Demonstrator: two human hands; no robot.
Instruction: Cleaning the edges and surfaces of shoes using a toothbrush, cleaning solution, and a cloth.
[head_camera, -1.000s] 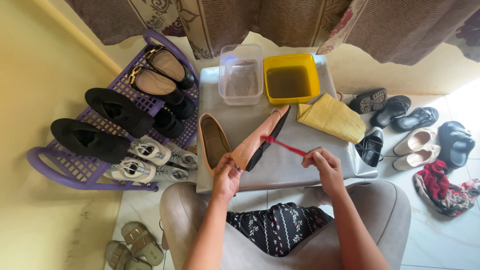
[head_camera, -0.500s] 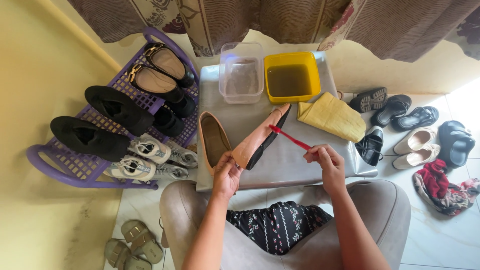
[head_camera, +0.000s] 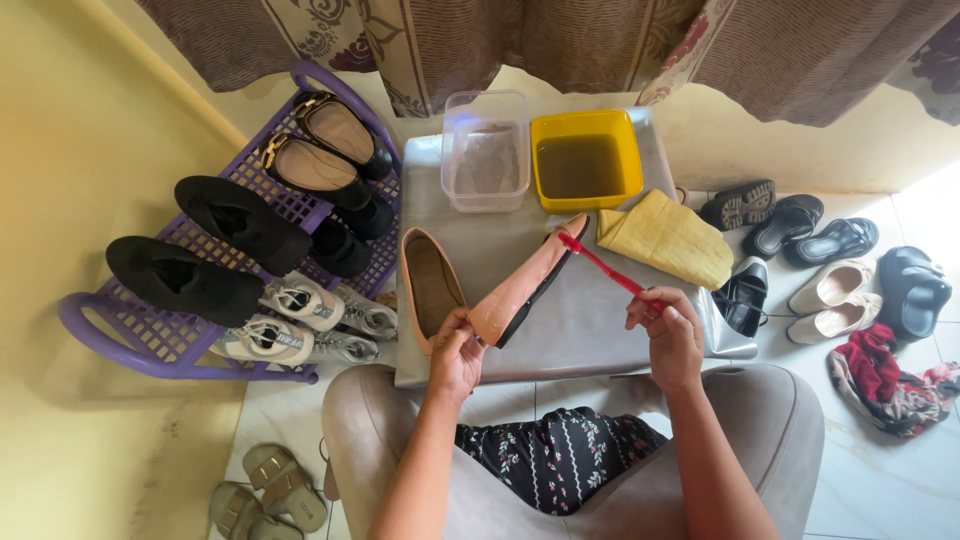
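Head cam, brush (head_camera: 605, 268) bristles hidden behind shoe (head_camera: 522, 288)

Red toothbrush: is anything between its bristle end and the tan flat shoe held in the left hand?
Nothing visible. The right hand holds the red toothbrush by its handle, and its head lies right against the toe end of the tan flat shoe, which the left hand grips at the heel. The yellow cloth lies beside them, apart.

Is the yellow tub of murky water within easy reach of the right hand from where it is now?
Probably yes. The right hand holds a red toothbrush whose head is near the toe of the tan shoe, and the yellow tub sits just beyond on the tabletop, with nothing between.
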